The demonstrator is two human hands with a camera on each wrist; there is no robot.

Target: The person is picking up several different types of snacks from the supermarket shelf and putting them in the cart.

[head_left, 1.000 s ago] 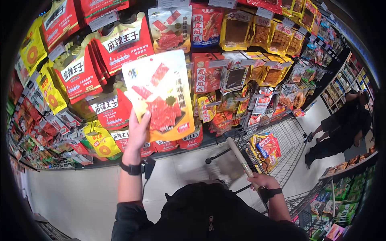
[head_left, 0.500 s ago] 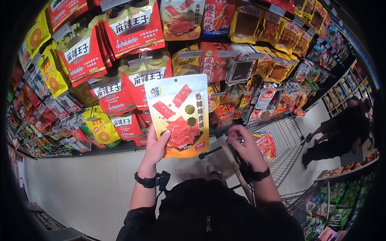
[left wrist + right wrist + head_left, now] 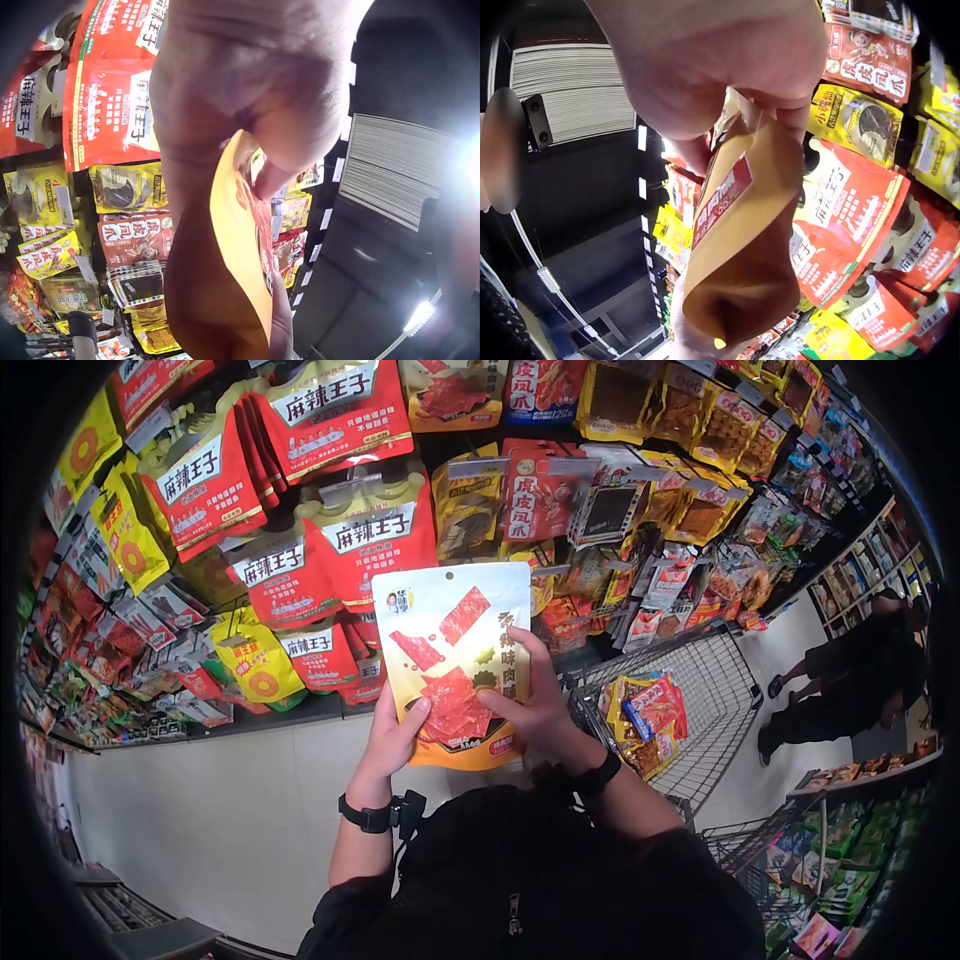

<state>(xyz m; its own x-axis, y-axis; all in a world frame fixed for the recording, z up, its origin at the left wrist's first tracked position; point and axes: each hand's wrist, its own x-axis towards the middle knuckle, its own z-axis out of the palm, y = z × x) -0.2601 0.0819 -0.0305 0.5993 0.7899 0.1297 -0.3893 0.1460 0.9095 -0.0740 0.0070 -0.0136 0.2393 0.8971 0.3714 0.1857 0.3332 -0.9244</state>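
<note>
A white and orange snack pouch [image 3: 450,650] with red meat slices printed on it is held upright in front of my chest. My left hand [image 3: 398,735] grips its lower left edge, thumb on the front. My right hand [image 3: 535,705] grips its lower right part, fingers curled over the front. In the left wrist view the pouch [image 3: 240,255] shows edge-on under my left hand [image 3: 247,97]. The right wrist view has the pouch [image 3: 742,247] seen from its orange bottom, pinched by my right hand [image 3: 727,75].
Hanging red and yellow snack bags [image 3: 300,510] fill the shelf wall ahead. A wire shopping cart [image 3: 690,710] with a few packets stands at my right. A person in black [image 3: 850,670] stands farther down the aisle on the right. More shelves [image 3: 850,850] lie at lower right.
The pouch has come down from the shelf toward my chest. My right hand left the cart handle and took hold of the pouch's right side.
</note>
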